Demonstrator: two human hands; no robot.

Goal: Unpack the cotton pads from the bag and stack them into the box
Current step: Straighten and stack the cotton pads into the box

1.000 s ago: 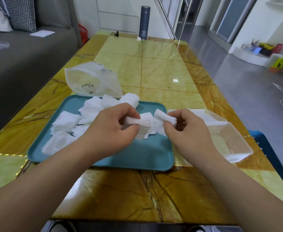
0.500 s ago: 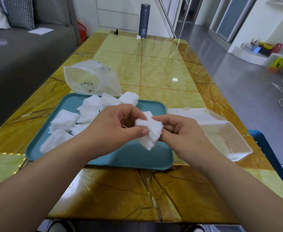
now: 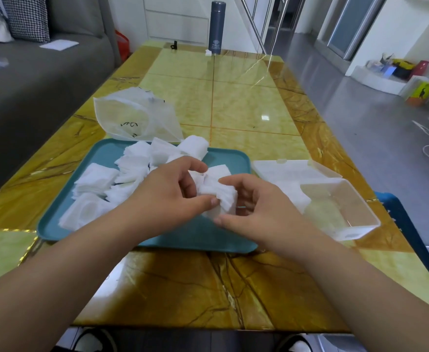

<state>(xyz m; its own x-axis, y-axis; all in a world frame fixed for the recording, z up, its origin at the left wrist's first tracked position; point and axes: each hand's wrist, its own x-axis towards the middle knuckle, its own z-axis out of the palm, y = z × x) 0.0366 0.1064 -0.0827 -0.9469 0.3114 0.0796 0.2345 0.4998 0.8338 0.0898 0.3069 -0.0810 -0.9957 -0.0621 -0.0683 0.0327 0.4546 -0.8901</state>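
A small stack of white cotton pads [image 3: 221,196] is held above the teal tray [image 3: 233,161] between both hands. My left hand [image 3: 167,196] pinches it from the left with thumb and curled fingers. My right hand [image 3: 261,207] cups it from the right, fingers curled around it. More loose cotton pads [image 3: 112,184] lie heaped on the tray's left and back. The translucent bag [image 3: 134,118] lies open behind the tray. The clear plastic box [image 3: 345,212] stands open to the right, its lid [image 3: 289,168] folded back; a few pads show inside it.
The yellow marbled table [image 3: 246,102] stretches ahead, with a dark flask [image 3: 217,27] at its far end. A grey sofa [image 3: 30,72] lies to the left. A blue stool [image 3: 406,224] stands by the table's right edge.
The two bunches of pads held apart a second ago have been pressed together into one stack between both hands. The hands moved closer together and slightly lower.
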